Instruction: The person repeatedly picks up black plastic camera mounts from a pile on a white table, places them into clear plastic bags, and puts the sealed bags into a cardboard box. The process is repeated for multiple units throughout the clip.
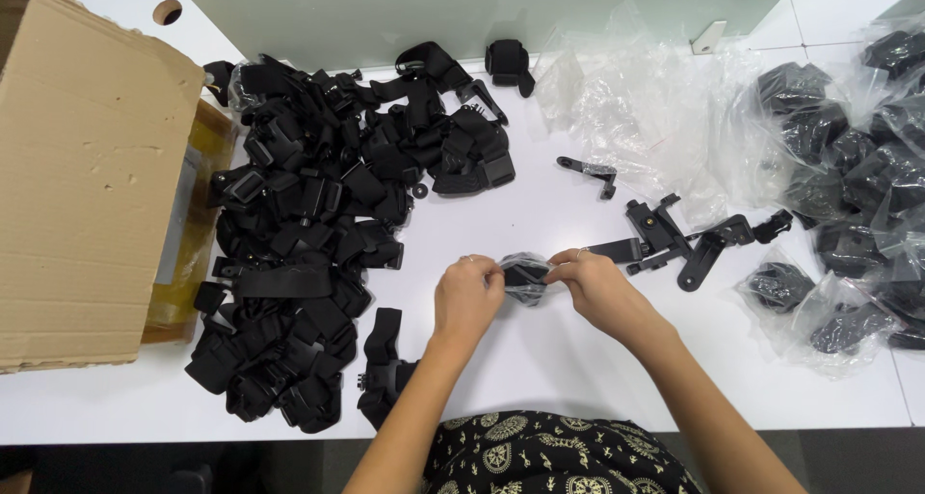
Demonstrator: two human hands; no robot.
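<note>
Both hands, left hand (467, 296) and right hand (597, 284), pinching a small bagged black strap part (525, 277) at frame centre, lifted off the white worktop (540, 359) for grip.

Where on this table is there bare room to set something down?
Bare white table lies between the right hand and the bagged parts, and near the front edge. Crowded: the black strap pile beside the cardboard box, and loose brackets.
</note>
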